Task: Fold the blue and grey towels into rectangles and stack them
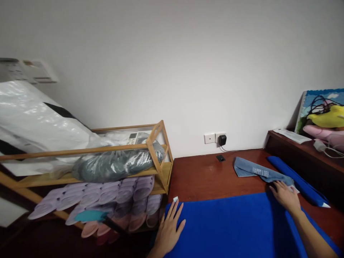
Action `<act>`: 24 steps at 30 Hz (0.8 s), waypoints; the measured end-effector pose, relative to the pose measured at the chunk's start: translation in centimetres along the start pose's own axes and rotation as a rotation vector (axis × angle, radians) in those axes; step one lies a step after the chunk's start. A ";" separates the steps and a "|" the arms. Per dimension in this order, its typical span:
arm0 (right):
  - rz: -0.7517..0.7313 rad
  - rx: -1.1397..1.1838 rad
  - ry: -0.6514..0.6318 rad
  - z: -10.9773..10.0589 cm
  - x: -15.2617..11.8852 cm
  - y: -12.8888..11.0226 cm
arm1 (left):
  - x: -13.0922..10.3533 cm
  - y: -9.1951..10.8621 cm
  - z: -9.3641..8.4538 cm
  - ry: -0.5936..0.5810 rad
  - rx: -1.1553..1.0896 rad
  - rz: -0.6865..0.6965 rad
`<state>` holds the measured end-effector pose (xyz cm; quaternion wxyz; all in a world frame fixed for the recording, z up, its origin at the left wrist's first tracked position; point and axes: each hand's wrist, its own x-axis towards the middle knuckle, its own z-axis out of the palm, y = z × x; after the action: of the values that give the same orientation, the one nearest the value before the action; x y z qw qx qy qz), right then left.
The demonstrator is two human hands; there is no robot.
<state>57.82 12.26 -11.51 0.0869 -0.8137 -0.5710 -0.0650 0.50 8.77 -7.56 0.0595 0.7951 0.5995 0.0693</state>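
A bright blue cloth (228, 225) lies spread flat over the front of the reddish-brown table. At its far left corner rests my left hand (169, 229), fingers stretched out and slightly apart, with a small white tag (175, 199) by the fingertips. My right hand (287, 196) lies at the cloth's far right corner, fingers spread and palm down. Just beyond those fingers is a folded grey-blue towel (249, 167) with white lettering; the fingertips seem to touch its near end. To the right runs a folded blue cloth strip (295, 179) with a white tag.
On the left stands a wooden rack (158, 150) with plastic-wrapped bundles on top and rows of lilac slippers (91, 193) below. A black plug (222, 139) sits in the wall socket. A raised shelf (285, 150) at the right carries a yellow plush item (328, 118) and cables.
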 end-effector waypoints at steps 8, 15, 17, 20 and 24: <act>0.078 0.071 -0.110 2.4 -6.3 0.7 | -0.1 0.0 -0.2 -0.004 0.001 0.026; 0.213 0.083 -0.268 2.0 -2.7 3.8 | 0.0 -0.2 0.0 0.013 0.026 0.045; 0.206 0.055 -0.244 1.3 -2.7 3.2 | -0.1 0.0 -0.2 0.043 0.048 0.069; 0.158 0.050 -0.193 0.2 -5.0 1.4 | -1.1 0.4 -0.6 0.139 0.079 0.078; -0.106 -0.017 -0.170 0.4 -12.2 -0.4 | -4.0 0.9 -0.5 0.195 0.078 0.093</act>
<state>53.30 1.31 -14.36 0.0274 -0.7856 -0.6182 -0.0051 0.18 4.71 -7.08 -0.0333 0.8132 0.5673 0.1255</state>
